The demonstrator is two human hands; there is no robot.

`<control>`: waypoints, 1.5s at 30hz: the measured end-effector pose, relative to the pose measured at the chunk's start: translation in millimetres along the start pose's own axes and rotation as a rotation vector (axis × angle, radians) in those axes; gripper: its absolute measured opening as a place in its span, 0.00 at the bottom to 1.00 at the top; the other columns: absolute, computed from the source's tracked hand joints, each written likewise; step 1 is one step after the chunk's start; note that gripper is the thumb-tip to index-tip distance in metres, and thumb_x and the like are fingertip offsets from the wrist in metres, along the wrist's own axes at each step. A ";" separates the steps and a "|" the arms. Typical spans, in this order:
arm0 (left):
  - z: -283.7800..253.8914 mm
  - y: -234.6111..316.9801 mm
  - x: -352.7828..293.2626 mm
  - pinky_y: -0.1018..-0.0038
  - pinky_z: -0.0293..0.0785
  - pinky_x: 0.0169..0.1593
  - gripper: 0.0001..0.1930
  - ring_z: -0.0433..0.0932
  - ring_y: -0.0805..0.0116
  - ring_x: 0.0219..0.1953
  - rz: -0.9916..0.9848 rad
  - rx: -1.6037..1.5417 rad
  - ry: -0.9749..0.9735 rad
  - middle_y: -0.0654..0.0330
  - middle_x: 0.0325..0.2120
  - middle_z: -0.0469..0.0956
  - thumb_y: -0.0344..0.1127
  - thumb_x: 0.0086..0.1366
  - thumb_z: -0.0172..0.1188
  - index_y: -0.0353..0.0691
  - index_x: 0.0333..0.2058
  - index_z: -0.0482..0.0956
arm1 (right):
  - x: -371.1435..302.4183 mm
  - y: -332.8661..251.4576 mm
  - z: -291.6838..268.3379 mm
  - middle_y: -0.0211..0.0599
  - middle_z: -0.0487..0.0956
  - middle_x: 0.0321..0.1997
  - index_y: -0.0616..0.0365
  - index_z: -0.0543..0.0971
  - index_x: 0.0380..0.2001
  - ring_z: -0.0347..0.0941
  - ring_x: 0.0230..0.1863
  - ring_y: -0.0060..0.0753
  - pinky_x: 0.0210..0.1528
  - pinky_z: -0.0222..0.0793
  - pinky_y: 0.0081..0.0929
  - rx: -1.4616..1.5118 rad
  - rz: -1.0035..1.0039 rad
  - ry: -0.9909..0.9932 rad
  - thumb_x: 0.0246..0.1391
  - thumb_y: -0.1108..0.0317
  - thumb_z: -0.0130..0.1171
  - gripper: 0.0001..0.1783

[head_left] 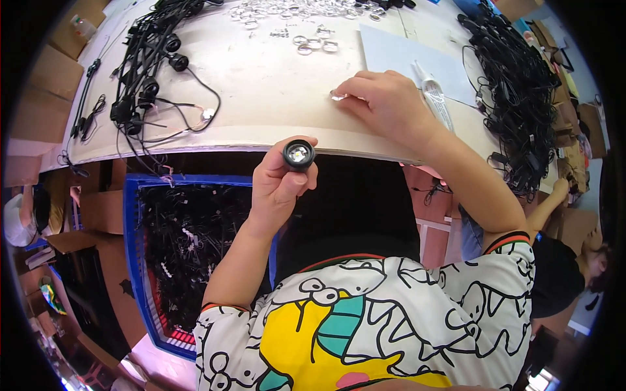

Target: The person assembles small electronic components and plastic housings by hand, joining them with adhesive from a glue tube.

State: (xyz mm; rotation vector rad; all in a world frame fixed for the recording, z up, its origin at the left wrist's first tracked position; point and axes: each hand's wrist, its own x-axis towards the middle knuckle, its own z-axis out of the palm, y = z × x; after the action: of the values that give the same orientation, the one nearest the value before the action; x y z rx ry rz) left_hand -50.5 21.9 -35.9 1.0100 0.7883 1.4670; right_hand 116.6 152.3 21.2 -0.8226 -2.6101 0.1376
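Observation:
My left hand [274, 189] is closed around a black round lamp head [289, 164], held just off the table's near edge with its open end facing up. A small LED board with a yellow centre shows inside it. Over the table, my right hand [394, 101] pinches a small clear lens [338, 98] between thumb and fingertips. Several loose clear lenses [330, 47] lie beyond it, with a larger spread of them [293, 9] at the far edge. Beside my right wrist lies a white tube with a pointed nozzle [432, 91].
Black cables with lamp heads [134, 91] are bunched on the table's left, and a thick heap of black cables [515, 98] covers the right. A white sheet [404, 55] lies beyond my right hand. Below stands a blue basket [135, 260] of black parts. Another person [557, 270] is at right.

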 end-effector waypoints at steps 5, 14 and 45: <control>7.7 -7.8 3.6 0.86 0.49 0.19 0.31 0.60 0.82 0.18 -0.033 -0.022 -0.034 0.67 0.15 0.66 0.57 0.51 0.56 0.35 0.43 0.67 | 1.5 10.4 -1.3 0.32 0.76 0.25 0.54 0.77 0.28 0.72 0.26 0.33 0.30 0.66 0.27 0.300 0.347 -0.080 0.45 0.62 0.55 0.09; 7.3 -8.0 -1.3 0.85 0.50 0.21 0.31 0.59 0.82 0.17 0.017 0.046 -0.009 0.68 0.15 0.65 0.59 0.52 0.54 0.34 0.41 0.69 | 5.1 5.4 -5.3 0.33 0.76 0.28 0.55 0.78 0.30 0.72 0.31 0.32 0.35 0.66 0.27 0.190 0.395 -0.145 0.45 0.58 0.55 0.13; 34.6 -6.6 19.5 0.85 0.64 0.26 0.12 0.66 0.80 0.20 -0.094 -0.027 -0.238 0.66 0.18 0.69 0.26 0.52 0.53 0.31 0.37 0.72 | 32.3 143.9 -57.3 0.38 0.75 0.41 0.58 0.74 0.43 0.71 0.32 0.30 0.37 0.67 0.24 -0.111 0.373 0.109 0.46 0.68 0.57 0.18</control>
State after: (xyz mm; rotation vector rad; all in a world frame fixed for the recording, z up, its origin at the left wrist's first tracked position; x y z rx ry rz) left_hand -16.2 39.9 -24.7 1.0889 0.6337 1.2478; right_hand 191.7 287.5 54.6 -1.3127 -2.3554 0.0497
